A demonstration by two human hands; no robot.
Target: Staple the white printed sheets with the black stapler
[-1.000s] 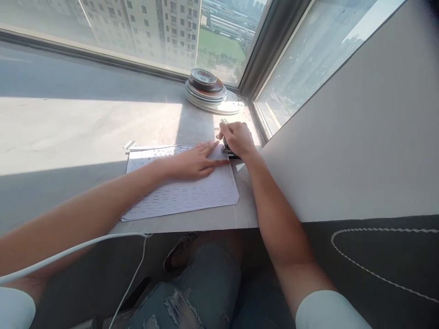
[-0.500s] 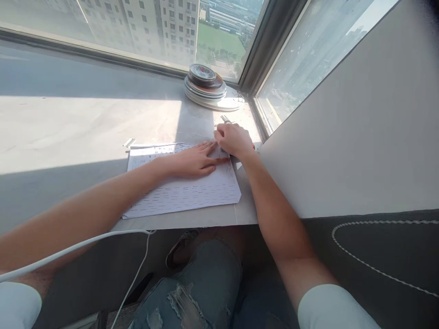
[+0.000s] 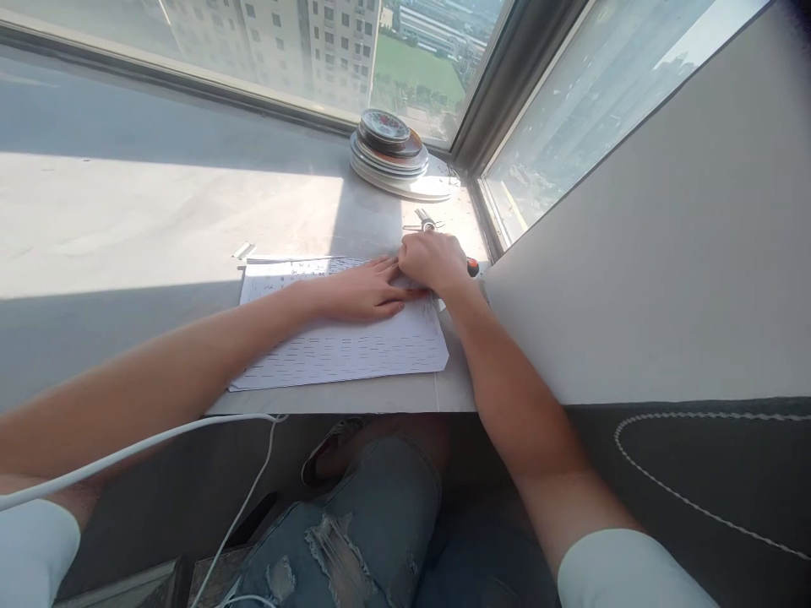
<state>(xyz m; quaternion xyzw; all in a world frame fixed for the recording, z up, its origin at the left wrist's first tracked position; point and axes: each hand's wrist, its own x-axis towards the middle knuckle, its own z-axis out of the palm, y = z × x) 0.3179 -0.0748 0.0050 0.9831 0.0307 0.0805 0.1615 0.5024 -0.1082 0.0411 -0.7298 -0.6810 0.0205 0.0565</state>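
My left hand (image 3: 371,290) lies flat with spread fingers on a stack of lined white paper (image 3: 355,359) that bears handwriting near its top. At the upper right corner of the paper, my right hand (image 3: 434,260) is curled closed, its knuckles up, touching or nearly touching the left fingertips. What it grips is hidden beneath the fingers. Just beyond the right hand lies a small metal item (image 3: 426,221), too small to name. An orange and black object (image 3: 472,267) shows at the right side of the wrist; whether it is held cannot be told.
A stack of plates (image 3: 389,160) with a round patterned tin-like item on top stands in the window corner. A small pale strip (image 3: 243,251) lies by the paper's upper left corner. A white wall (image 3: 646,236) bounds the right. A white cable (image 3: 145,443) crosses under my left arm.
The view has shifted slightly. My right hand has moved a little nearer along the paper's edge, uncovering more of the metal item and the orange object. My left hand stays flat.
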